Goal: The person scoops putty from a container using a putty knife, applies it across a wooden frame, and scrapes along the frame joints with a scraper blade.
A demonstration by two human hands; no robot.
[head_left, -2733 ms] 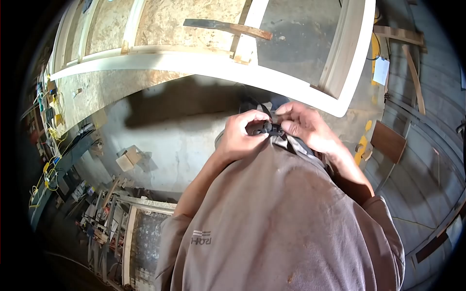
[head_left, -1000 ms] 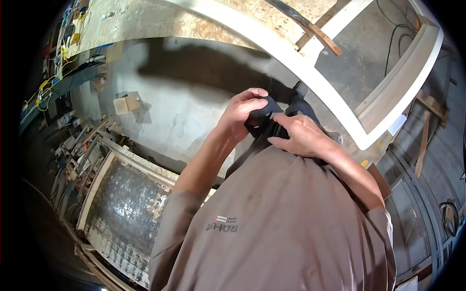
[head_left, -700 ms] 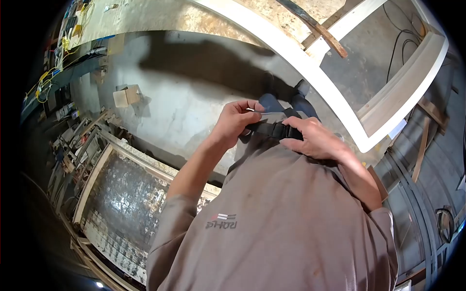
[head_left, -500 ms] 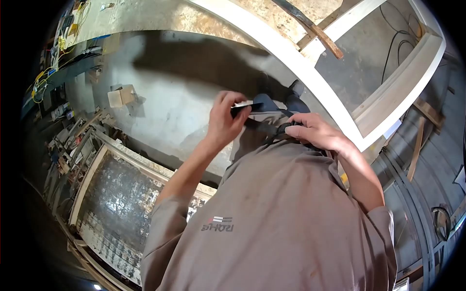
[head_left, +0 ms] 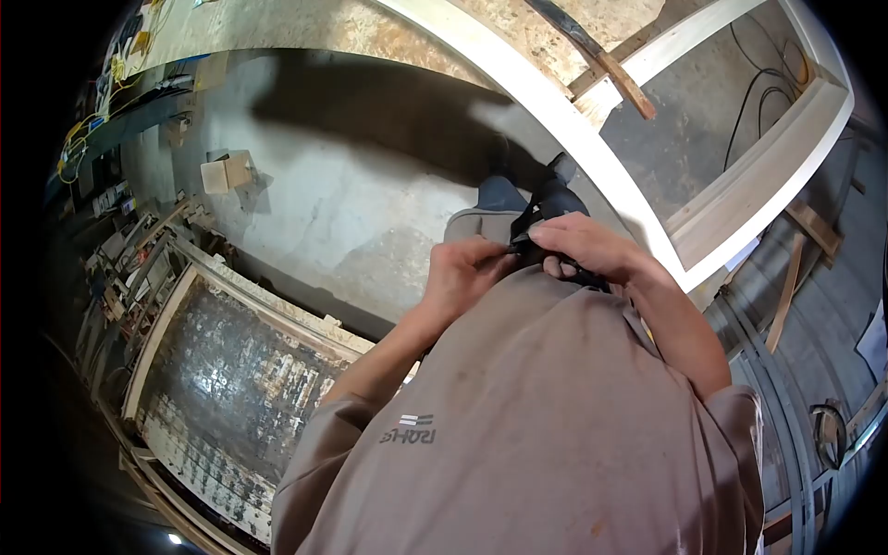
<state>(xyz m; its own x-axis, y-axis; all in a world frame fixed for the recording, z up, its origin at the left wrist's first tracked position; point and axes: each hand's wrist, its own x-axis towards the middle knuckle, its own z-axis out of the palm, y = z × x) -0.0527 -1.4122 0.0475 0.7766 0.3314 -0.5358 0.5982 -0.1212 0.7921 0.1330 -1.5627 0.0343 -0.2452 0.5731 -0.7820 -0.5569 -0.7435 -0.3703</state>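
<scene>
At my waist, both hands meet on a black belt (head_left: 525, 227), just below the hem of a brown-grey shirt (head_left: 518, 398). My left hand (head_left: 465, 276) is closed, its thumb and fingers pinching a part of the belt near the middle. My right hand (head_left: 587, 248) curls around the belt from the other side, its thumb on a dark piece that looks like a buckle. Fingers cover most of that piece, so its shape is hard to make out. My dark-trousered legs show beyond the hands.
A white wooden frame (head_left: 638, 199) curves past on the right, with a wood-handled tool (head_left: 629, 88) lying across it. A small cardboard box (head_left: 227, 173) sits on the floor ahead. To the left lies a worn framed panel (head_left: 231, 370); loose wood pieces (head_left: 795, 287) are at right.
My left hand has come down and right, from holding a raised black strap end to the belt beside my right hand. My right hand has shifted slightly left.
</scene>
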